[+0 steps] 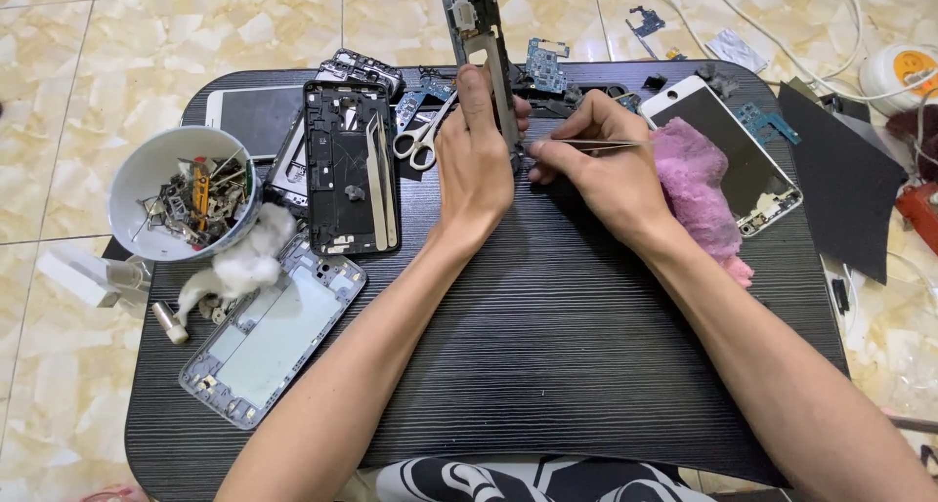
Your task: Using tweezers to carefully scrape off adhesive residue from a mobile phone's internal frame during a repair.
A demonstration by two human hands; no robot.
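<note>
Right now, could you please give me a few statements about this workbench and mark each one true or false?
1. The left hand holds a phone frame upright. True.
2. The right hand holds scissors. False: it holds tweezers; the scissors lie on the table.
3. The white bowl is empty. False: it holds small metal parts.
4. A pink cloth lies beside the right hand. True.

Two hands (476, 160) (596, 165), one bowl (132, 185), one scissors (422, 136), one pink cloth (699, 185).
</note>
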